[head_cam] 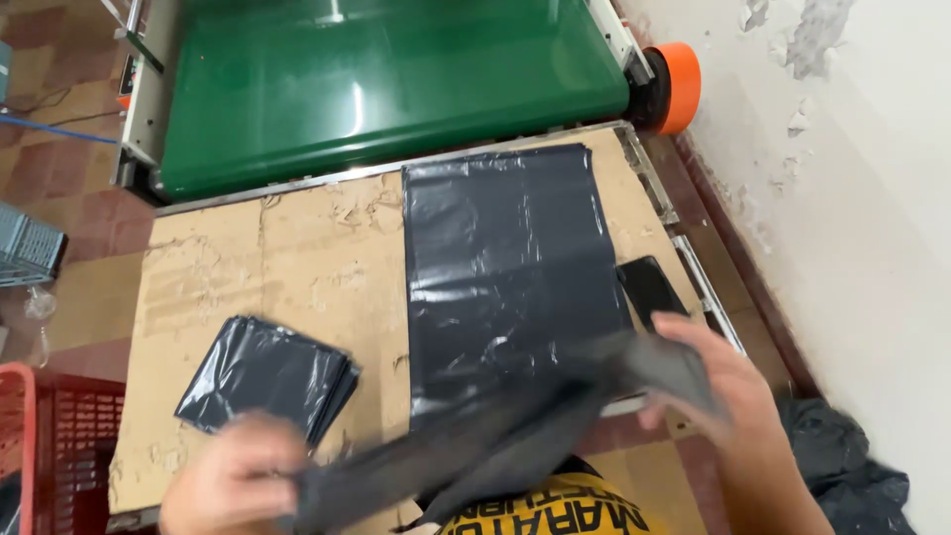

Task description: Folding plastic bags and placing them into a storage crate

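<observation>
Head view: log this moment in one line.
left hand: grips grey bag | right hand: grips same bag | folded stack: on cardboard

A green conveyor belt (386,84) runs across twelve o'clock, ending in an orange roller cap (679,87) at one o'clock beside the peeling white wall (862,198). A dark phone (651,290) lies at three o'clock on the cardboard-topped bench (297,258). A red crate (54,446) sits at eight o'clock, a grey crate (25,246) at nine.
</observation>
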